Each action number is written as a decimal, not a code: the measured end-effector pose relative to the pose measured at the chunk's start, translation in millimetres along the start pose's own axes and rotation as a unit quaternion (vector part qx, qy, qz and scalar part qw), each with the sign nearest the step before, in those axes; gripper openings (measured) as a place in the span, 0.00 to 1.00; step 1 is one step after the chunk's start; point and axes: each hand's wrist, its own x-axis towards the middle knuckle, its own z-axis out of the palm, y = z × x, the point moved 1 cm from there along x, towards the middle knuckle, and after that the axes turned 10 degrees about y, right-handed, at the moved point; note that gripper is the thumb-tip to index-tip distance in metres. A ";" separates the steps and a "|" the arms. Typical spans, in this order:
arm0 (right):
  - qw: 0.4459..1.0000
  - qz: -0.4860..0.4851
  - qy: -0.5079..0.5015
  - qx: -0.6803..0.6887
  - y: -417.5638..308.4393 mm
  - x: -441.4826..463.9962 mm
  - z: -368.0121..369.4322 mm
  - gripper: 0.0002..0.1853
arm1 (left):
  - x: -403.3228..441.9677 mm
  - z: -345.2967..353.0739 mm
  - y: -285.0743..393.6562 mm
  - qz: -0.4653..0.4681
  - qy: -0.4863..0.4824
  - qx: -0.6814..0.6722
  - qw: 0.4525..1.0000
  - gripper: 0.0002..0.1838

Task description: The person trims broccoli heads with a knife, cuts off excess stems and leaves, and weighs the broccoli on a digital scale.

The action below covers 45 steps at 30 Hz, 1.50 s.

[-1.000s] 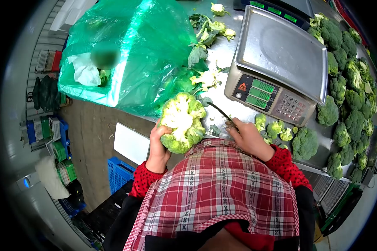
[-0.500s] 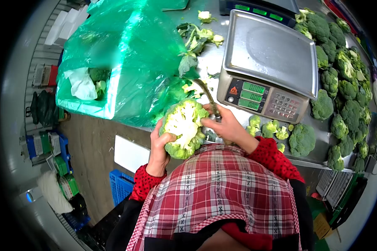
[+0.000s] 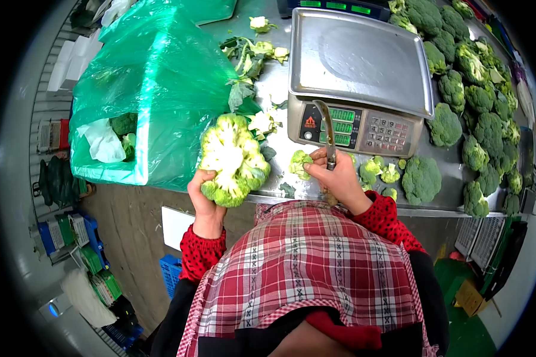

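My left hand (image 3: 206, 202) is closed around the edge of a broccoli head (image 3: 232, 159), its pale cut underside facing up. My right hand (image 3: 341, 180) grips a curved knife (image 3: 329, 128), its dark blade pointing away from me toward the scale's display. At that hand's thumb and fingertips is a small broccoli floret (image 3: 299, 163), apart from the head. More small florets (image 3: 372, 169) and a whole broccoli crown (image 3: 421, 180) lie to the right of my right hand, near the metal table's edge (image 3: 393, 208).
A weighing scale (image 3: 357, 65) stands ahead, with another scale (image 3: 339, 7) behind it. Many broccoli heads (image 3: 488, 134) are piled at right. A box lined with green plastic (image 3: 178, 101) is at left. Leaf trimmings (image 3: 247, 62) lie between box and scale.
The hands have moved apart: the left carries the broccoli head left, the right moves right with the knife. A small floret now shows at the right fingertips. The view has shifted.
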 end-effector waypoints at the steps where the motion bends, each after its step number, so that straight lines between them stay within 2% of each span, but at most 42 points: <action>1: 0.997 -0.058 0.019 -0.049 8.7 3.5 -2.4 0.19 | -1.0 13.6 5.3 0.006 -0.002 0.015 1.000 0.31; 2: 0.997 -0.059 0.023 -0.048 16.3 3.9 -3.7 0.19 | 0.2 30.1 9.8 0.014 -0.006 0.030 0.999 0.31; 4: 0.988 -0.113 0.046 -0.099 24.8 5.2 -8.0 0.22 | 7.8 75.8 21.0 0.111 -0.091 0.115 0.983 0.35; 5: 0.978 -0.138 0.060 -0.146 28.1 6.0 -12.5 0.25 | 18.3 94.6 20.5 0.181 -0.106 0.166 0.964 0.37; 6: 0.979 -0.133 0.082 -0.130 32.5 2.9 -15.3 0.22 | 21.0 122.4 23.3 0.280 -0.129 0.231 0.923 0.39; 7: 0.989 -0.087 0.080 -0.089 29.0 -1.4 -17.5 0.19 | 26.5 146.0 18.6 0.371 -0.134 0.278 0.876 0.40; 8: 0.995 -0.040 0.079 -0.050 25.5 -5.8 -19.9 0.17 | 36.1 169.9 10.8 0.503 -0.125 0.327 0.790 0.43; 10: 0.996 -0.042 0.076 -0.012 28.2 -8.3 -27.6 0.11 | 40.2 212.2 4.9 0.660 -0.152 0.385 0.626 0.46; 13: 0.996 -0.012 0.090 -0.020 17.0 -20.6 -44.3 0.08 | 57.1 242.1 -21.7 0.642 -0.231 0.548 0.484 0.48; 15: 0.995 0.018 0.095 -0.012 12.6 -30.3 -58.2 0.14 | 56.8 238.0 -28.5 0.654 -0.245 0.516 0.497 0.47; 16: 0.994 0.002 0.100 -0.036 16.6 -34.2 -65.5 0.12 | 52.9 228.8 -23.5 0.658 -0.241 0.504 0.505 0.46; 18: 0.940 -0.249 0.157 -0.172 29.7 -35.6 -67.1 0.09 | 54.7 200.1 -10.0 0.665 -0.185 0.444 0.572 0.40; 19: 0.942 -0.244 0.162 -0.166 31.9 -37.5 -67.6 0.09 | 59.0 183.7 -12.5 0.661 -0.127 0.443 0.592 0.38; 20: 0.965 -0.166 0.140 -0.150 33.8 -42.2 -71.7 0.07 | 60.1 168.4 -13.8 0.665 -0.099 0.444 0.593 0.31; 21: 0.980 -0.089 0.115 -0.135 34.1 -46.0 -76.8 0.06 | 54.6 155.0 -13.6 0.613 -0.121 0.440 0.645 0.21; 22: 0.979 -0.098 0.100 -0.148 26.3 -42.2 -81.5 0.07 | 53.4 140.4 -14.3 0.610 -0.125 0.443 0.645 0.21; 24: 0.899 -0.307 0.202 -0.239 5.8 -27.5 -81.3 0.07 | 47.6 111.5 -20.7 0.617 -0.192 0.457 0.611 0.13; 26: 0.882 -0.353 0.201 -0.239 -28.4 -14.1 -89.0 0.06 | 33.3 95.3 -24.5 0.589 -0.179 0.467 0.635 0.11; 28: 0.923 -0.249 0.153 -0.249 -53.3 -8.9 -103.6 0.08 | 21.0 79.4 -27.9 0.564 -0.161 0.472 0.658 0.09; 30: 0.918 -0.259 0.150 -0.260 -76.9 2.0 -101.3 0.09 | 13.0 63.8 -30.6 0.509 -0.127 0.482 0.702 0.08; 32: 0.848 -0.422 0.201 -0.250 -96.4 11.3 -88.5 0.08 | 7.2 51.4 -32.3 0.498 -0.121 0.477 0.714 0.07; 33: 0.883 -0.359 0.186 -0.237 -100.0 12.4 -89.5 0.08 | 7.2 44.5 -34.4 0.491 -0.131 0.481 0.715 0.07; 38: 0.851 -0.424 0.229 -0.208 -104.3 23.1 -80.3 0.08 | 2.7 37.6 -38.7 0.488 -0.143 0.488 0.710 0.07; 40: 0.909 -0.307 0.180 -0.217 -96.4 16.7 -85.6 0.08 | -1.0 41.2 -37.8 0.479 -0.144 0.490 0.714 0.07; 44: 0.916 -0.304 0.217 -0.146 -50.2 11.4 -81.8 0.10 | 3.0 49.0 -39.5 0.481 -0.155 0.489 0.711 0.08; 45: 0.945 -0.227 0.170 -0.165 -47.3 0.8 -84.8 0.11 | 5.8 53.1 -39.7 0.496 -0.159 0.490 0.699 0.09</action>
